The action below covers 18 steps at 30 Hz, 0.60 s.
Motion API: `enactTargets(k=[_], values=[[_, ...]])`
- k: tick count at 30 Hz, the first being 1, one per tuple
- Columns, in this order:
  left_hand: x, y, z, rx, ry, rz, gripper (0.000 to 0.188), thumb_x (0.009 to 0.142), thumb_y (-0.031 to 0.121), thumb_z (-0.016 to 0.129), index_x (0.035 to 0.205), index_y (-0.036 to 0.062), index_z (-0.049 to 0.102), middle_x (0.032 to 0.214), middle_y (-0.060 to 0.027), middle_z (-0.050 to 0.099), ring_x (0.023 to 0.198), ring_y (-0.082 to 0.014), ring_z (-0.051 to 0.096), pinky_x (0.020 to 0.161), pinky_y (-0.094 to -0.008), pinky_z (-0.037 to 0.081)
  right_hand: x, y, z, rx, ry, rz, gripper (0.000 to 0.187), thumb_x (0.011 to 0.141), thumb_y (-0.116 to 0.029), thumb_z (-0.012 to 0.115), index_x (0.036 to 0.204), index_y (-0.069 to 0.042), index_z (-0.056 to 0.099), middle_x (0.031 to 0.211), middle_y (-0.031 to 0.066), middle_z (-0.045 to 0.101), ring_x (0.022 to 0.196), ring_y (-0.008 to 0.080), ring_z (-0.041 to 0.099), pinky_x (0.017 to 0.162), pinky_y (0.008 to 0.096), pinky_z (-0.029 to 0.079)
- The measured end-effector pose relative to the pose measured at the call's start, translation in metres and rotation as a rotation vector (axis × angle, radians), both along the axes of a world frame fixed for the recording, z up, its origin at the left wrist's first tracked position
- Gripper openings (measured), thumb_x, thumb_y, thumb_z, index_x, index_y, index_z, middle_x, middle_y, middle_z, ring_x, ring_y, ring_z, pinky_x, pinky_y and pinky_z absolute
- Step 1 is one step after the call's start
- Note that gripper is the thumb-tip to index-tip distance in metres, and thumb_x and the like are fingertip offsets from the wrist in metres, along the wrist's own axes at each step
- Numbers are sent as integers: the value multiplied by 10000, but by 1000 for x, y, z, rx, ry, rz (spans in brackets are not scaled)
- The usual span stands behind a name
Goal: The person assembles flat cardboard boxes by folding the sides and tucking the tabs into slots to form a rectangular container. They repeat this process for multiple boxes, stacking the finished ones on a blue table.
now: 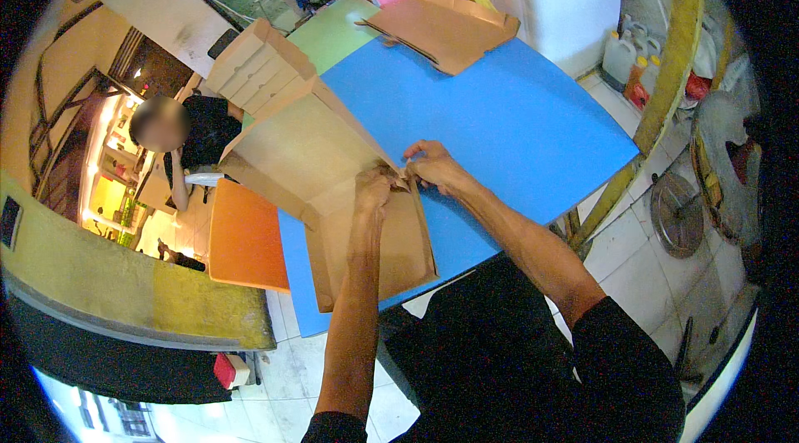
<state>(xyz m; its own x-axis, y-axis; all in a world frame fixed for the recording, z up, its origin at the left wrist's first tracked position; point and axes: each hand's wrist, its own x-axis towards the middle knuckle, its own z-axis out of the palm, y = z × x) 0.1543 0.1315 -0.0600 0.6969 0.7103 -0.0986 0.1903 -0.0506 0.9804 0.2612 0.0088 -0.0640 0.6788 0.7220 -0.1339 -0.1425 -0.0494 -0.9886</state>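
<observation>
Pinching open cardboard box (408, 247) at corner: left hand (374, 186) inside, right hand (436, 169) outside; stacked boxes (260, 77) beyond.

pale tiled floor (637, 281); blue table (516, 131); low yellowish wall (196, 301) (warmly lit shelves (115, 164) beyond)

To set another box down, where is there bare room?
The widest free patch of blue tabletop lies between the right hand, the flat cardboard and the tabletop's right edge. A smaller one lies between the open box and right forearm. Leftward, that box and stacked boxes crowd the tabletop.
</observation>
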Motion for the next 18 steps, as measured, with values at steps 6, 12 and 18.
enactTargets(k=[6, 12, 18], values=[[5, 7, -2, -18, 16, -16, 81, 776, -23, 623, 794, 29, 682, 696, -18, 603, 465, -87, 447, 367, -261, 292, 5, -1, -3, 3, 65, 54, 390, 749, -22, 699, 1128, -13, 607, 708, 43, 613, 487, 101, 481, 410, 278, 372], [-5, 5, 2, 29, 68, -48, 39, 817, 25, 622, 806, 53, 647, 683, -21, 595, 490, -99, 495, 394, -247, 357, 7, 1, -2, 59, 133, 83, 392, 742, -4, 695, 1125, -2, 609, 693, 42, 607, 466, 102, 478, 396, 278, 374], [-6, 6, 2, -92, 72, -72, 46, 858, 50, 599, 865, 55, 644, 719, -27, 620, 536, -104, 546, 438, -233, 434, 1, 2, 2, 35, 95, 58, 426, 755, 9, 681, 1170, -1, 586, 707, 36, 604, 473, 91, 464, 406, 263, 370]])
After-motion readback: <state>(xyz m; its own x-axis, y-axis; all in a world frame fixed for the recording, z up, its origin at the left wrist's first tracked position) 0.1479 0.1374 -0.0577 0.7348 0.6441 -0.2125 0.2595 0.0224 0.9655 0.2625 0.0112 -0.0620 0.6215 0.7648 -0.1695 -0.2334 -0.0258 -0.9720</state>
